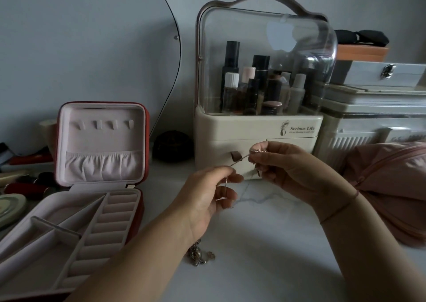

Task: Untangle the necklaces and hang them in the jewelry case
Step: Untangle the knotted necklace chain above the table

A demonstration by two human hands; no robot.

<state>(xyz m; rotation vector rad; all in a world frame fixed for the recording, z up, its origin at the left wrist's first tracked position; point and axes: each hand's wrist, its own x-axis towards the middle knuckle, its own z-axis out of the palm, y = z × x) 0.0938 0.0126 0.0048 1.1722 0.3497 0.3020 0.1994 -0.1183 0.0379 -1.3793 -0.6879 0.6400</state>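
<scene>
Just behind my right hand [290, 170] stands a cream cosmetics organiser [253, 129] with a clear domed lid, bottles [260, 78] upright inside. A pink zipped pouch [391, 186] lies to that hand's right, and the white marbled tabletop [265, 244] spreads beneath it.

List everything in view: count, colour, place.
jewelry case: 1, red outside, pink inside, open, left.
hooks: 4, pink, in the case lid, bare.
chain: 1, gold-toned, stretched between both hands.
necklace pile: 1 tangle, gold-toned, on the table by the left forearm.
cosmetics box: 1, cream with clear lid, centre back.
bottles: several, black, white, pink, inside the cosmetics box.
bag: 1, pink, right.
storage boxes: stacked, white, right back.
table: 1, white marble.
left hand: pinches the chain's lower end.
right hand: pinches its upper end.
</scene>
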